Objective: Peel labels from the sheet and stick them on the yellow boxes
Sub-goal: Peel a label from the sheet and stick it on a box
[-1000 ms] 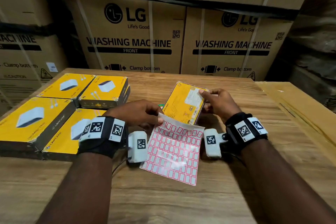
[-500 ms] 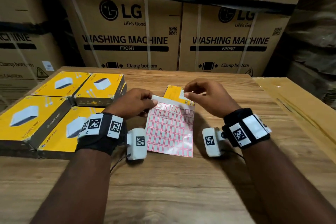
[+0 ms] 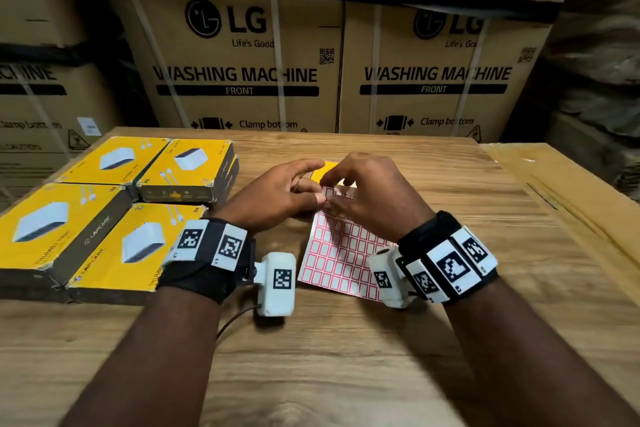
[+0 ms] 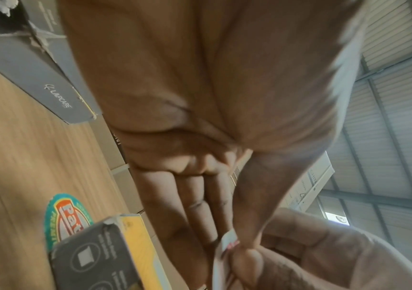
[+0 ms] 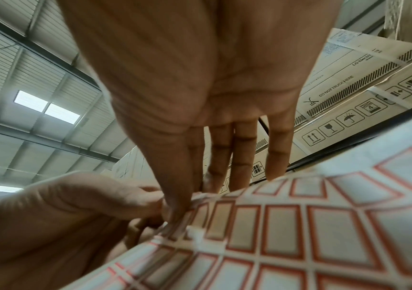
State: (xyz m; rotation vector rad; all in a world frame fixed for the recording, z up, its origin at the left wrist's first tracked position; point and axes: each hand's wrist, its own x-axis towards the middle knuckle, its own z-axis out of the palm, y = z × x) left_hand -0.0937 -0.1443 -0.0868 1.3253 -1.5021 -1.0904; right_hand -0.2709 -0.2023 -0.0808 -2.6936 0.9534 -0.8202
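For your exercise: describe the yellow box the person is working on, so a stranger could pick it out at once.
Start at the wooden table before the washing-machine cartons. Four yellow boxes sit grouped at its left. The one wanted lies alone at the centre, just beyond the red-bordered label sheet, mostly hidden behind both hands: the lone yellow box.

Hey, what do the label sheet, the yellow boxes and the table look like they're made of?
Label sheet: thin paper, seemingly with a slick backing; it bends where the hands lift it.
Yellow boxes: printed cardboard, slightly glossy; frayed corners show pale fibre.
Table: wood grain, matte; solid wood or laminate, I can't tell.
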